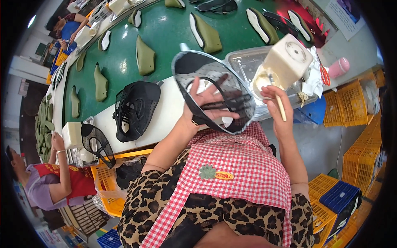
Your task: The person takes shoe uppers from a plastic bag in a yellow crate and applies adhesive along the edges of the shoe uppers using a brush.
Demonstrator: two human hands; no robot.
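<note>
Green bench (120,49), near edge: left hand (202,100) spread inside mesh upper (243,91), presumably bracing it; right hand (276,113) pinches brush (281,106).

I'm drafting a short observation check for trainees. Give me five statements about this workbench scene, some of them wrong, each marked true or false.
1. The right hand holds a slim, cream-coloured, stick-like handle. True.
2. The left hand is clenched into a fist. False: the left hand is open, supporting a black mesh shoe upper with a pale grey rim.
3. Olive-green, foot-shaped lasts are on the green tabletop. True.
4. A second black shoe upper lies to the right of the supported one. False: this second black shoe upper lies to its left.
5. A boxy, off-white plastic container is beyond the right hand. True.
</note>
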